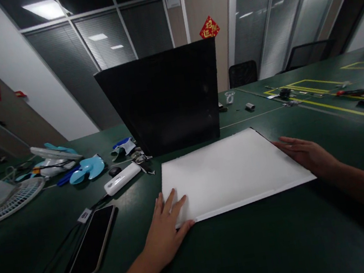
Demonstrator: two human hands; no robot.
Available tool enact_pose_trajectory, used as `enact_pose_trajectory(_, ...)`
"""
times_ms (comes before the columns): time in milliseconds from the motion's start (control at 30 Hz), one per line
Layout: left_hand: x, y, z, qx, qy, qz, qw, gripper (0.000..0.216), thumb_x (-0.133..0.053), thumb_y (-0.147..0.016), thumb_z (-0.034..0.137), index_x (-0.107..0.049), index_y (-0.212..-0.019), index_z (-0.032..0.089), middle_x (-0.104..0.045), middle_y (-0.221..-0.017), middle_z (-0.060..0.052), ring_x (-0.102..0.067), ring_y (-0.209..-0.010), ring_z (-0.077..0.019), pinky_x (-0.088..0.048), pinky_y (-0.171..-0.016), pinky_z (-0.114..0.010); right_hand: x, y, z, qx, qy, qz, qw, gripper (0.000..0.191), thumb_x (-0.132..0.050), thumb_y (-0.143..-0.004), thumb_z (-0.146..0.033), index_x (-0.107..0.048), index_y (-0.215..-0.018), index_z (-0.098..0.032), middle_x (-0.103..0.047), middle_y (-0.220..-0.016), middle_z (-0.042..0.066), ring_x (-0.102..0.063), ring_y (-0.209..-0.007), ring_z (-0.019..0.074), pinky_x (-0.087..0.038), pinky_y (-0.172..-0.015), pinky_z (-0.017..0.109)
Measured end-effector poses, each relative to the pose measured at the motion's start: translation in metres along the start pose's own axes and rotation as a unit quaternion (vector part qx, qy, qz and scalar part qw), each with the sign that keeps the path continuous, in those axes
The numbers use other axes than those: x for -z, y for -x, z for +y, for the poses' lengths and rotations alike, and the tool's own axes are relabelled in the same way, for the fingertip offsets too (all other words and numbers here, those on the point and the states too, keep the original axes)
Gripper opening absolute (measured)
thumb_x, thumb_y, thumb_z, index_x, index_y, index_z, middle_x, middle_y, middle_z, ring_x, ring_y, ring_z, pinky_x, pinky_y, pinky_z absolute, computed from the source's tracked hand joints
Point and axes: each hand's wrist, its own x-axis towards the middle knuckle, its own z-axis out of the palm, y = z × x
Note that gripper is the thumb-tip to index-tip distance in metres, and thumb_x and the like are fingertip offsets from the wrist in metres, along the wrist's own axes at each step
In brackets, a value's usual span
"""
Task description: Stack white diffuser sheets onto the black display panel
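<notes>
A flat white board lies on the green table, with a thin dark line along its right edge. My left hand rests on its near left corner, fingers spread over the top and thumb by the front edge. Along the right edge is my right hand, its fingers stretched out and the palm turned towards the board. Whether those fingers touch the edge is hard to tell. Behind the white board a large black panel stands upright, leaning slightly; what holds it up is hidden.
On the left lie a phone, a white handheld device, blue fan blades and a fan grille. A clear cup and a small grey cylinder stand behind right. Farther right is a red-and-black screwdriver.
</notes>
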Motion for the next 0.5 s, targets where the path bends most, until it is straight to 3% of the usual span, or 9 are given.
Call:
enact_pose_trajectory(100, 0.001, 0.001, -0.002, -0.008, -0.004, 0.012, 1.0, 0.066, -0.054, -0.102, 0.063, -0.044, -0.16, 0.034, -0.027, -0.174, -0.007, -0.015, -0.159, -0.0458, -0.035, -0.118, -0.071, -0.002, 0.008, -0.011, -0.05, -0.111, -0.012, 0.992, 0.078, -0.053, -0.094, -0.045, -0.027, -0.163, -0.021, -0.041, -0.164, 0.016, -0.061, -0.134, 0.0285, -0.063, -0.091, 0.039)
enact_pose_trajectory(233, 0.002, 0.002, -0.002, -0.014, -0.014, 0.012, 1.0, 0.068, -0.053, -0.103, 0.061, -0.039, -0.163, 0.033, -0.024, -0.175, -0.008, -0.014, -0.16, -0.0457, -0.035, -0.118, -0.071, -0.008, 0.015, -0.018, -0.05, -0.144, -0.006, 0.988, 0.078, -0.056, -0.093, -0.04, -0.027, -0.164, -0.027, -0.032, -0.17, 0.012, -0.067, -0.124, 0.0292, -0.065, -0.074, 0.036)
enact_pose_trajectory(367, 0.002, 0.002, 0.002, -0.008, -0.029, -0.018, 0.999, 0.084, -0.061, -0.095, 0.068, -0.032, -0.166, 0.032, -0.019, -0.176, -0.01, -0.011, -0.159, -0.0492, -0.033, -0.119, -0.072, -0.011, 0.01, -0.012, -0.071, -0.137, 0.014, 0.988, 0.084, -0.063, -0.084, -0.027, -0.036, -0.163, -0.033, -0.038, -0.167, 0.007, -0.073, -0.097, 0.0224, -0.057, -0.057, 0.027)
enact_pose_trajectory(500, 0.007, 0.003, 0.01, -0.023, -0.103, 0.061, 0.992, 0.091, -0.066, -0.094, 0.064, -0.032, -0.165, 0.02, -0.024, -0.174, -0.017, -0.017, -0.158, -0.0497, -0.028, -0.122, -0.073, -0.008, 0.003, -0.008, -0.138, -0.162, 0.016, 0.977, 0.077, -0.07, -0.073, -0.016, -0.057, -0.149, -0.025, -0.052, -0.159, 0.009, -0.071, -0.092, 0.0194, -0.057, -0.06, 0.022)
